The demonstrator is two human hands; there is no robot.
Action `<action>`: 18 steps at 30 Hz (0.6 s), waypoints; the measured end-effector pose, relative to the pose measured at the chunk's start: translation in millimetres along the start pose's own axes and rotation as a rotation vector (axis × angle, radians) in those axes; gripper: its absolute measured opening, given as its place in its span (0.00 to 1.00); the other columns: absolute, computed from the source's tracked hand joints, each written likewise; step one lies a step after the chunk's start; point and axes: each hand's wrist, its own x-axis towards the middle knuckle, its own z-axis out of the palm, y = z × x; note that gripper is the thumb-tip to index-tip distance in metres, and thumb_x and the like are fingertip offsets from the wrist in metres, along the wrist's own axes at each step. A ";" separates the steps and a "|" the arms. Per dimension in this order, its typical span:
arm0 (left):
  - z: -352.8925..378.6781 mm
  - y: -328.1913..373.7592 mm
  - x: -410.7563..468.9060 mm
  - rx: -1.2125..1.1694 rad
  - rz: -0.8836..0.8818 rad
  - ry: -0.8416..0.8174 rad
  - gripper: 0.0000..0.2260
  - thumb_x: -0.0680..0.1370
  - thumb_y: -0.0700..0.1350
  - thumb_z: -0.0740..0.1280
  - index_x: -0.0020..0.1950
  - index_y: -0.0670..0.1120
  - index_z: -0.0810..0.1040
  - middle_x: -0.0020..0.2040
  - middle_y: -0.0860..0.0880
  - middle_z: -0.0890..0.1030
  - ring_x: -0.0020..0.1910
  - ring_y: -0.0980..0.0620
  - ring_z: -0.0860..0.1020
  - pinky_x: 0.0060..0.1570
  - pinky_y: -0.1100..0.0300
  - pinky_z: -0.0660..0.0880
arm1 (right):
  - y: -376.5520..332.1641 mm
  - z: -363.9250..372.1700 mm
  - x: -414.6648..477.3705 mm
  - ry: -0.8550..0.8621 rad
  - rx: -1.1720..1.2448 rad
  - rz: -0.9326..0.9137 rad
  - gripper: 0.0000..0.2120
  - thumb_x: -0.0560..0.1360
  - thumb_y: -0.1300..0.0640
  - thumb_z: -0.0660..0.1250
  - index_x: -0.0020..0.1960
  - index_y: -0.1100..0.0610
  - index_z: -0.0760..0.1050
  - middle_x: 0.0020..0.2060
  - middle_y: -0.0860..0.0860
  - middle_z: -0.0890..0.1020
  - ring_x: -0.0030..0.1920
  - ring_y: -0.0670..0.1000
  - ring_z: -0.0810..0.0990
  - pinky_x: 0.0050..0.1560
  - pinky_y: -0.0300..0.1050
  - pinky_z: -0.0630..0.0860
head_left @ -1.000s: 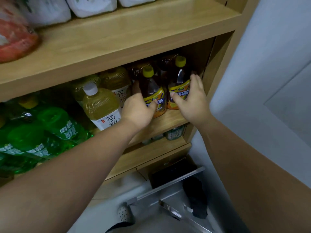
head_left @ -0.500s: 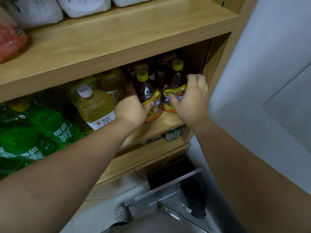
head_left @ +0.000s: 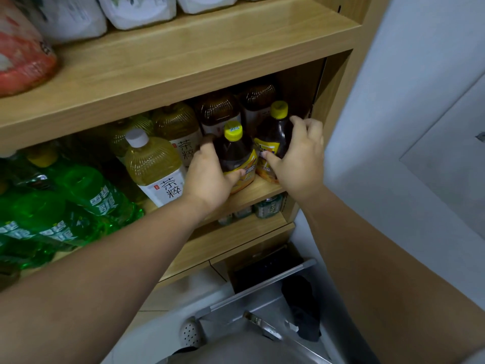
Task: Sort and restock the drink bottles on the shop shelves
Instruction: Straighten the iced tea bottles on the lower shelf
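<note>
My left hand (head_left: 207, 177) is wrapped round the lower body of the near bottle (head_left: 233, 151), with the thumb lying across its yellow label. My right hand (head_left: 299, 158) grips the far bottle (head_left: 275, 132). Its thumb presses the label and the fingers curl round the right side, up by the shoulder. I think the fingertips brush the cabinet's side panel, but that corner is too dark to be sure.

Both bottles are dark, with yellow caps. They stand upright and just beside each other at the right end of the middle shelf (head_left: 259, 189), near its front edge. Behind them are bigger brown bottles (head_left: 217, 109), deep in shadow. To the left is a pale bottle (head_left: 154, 166) with a white cap and a white label, with more of the same behind it. Further left, green bottles (head_left: 86, 195) crowd the shelf.

The top shelf (head_left: 183, 56) carries white packs (head_left: 136, 9) and a red pack (head_left: 21, 56) at the far left. On the shelf below, small cans (head_left: 267, 206) show under the board's edge. A grey wall (head_left: 420, 127) runs along the right.
</note>
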 end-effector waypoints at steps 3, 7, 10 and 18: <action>0.2 -7.2 -7.7 -0.063 -0.007 0.019 0.36 0.71 0.51 0.80 0.73 0.43 0.68 0.68 0.42 0.76 0.69 0.43 0.73 0.68 0.49 0.73 | 4.1 -1.7 -7.5 -0.041 0.122 0.019 0.40 0.68 0.49 0.81 0.75 0.54 0.67 0.67 0.56 0.71 0.66 0.57 0.74 0.65 0.52 0.75; -6.9 -19.1 -23.0 -0.161 -0.047 0.043 0.35 0.68 0.53 0.81 0.70 0.46 0.69 0.65 0.48 0.79 0.64 0.48 0.78 0.63 0.49 0.77 | 5.3 -4.8 -7.2 -0.110 0.214 0.041 0.39 0.69 0.49 0.80 0.74 0.50 0.65 0.65 0.54 0.73 0.62 0.53 0.76 0.58 0.40 0.71; -16.2 -25.0 -41.2 -0.188 -0.030 0.033 0.36 0.69 0.49 0.82 0.71 0.46 0.68 0.62 0.52 0.78 0.60 0.54 0.77 0.60 0.60 0.75 | 8.0 -6.4 -9.9 -0.090 0.244 0.050 0.39 0.68 0.48 0.81 0.73 0.51 0.67 0.63 0.54 0.74 0.63 0.54 0.75 0.58 0.40 0.70; -48.4 -56.9 -85.8 -0.225 0.016 -0.027 0.33 0.69 0.45 0.82 0.70 0.48 0.71 0.60 0.54 0.77 0.60 0.58 0.76 0.62 0.63 0.72 | 9.5 -19.9 -53.9 -0.071 0.370 0.075 0.39 0.63 0.47 0.82 0.69 0.47 0.70 0.62 0.50 0.78 0.61 0.48 0.78 0.63 0.47 0.77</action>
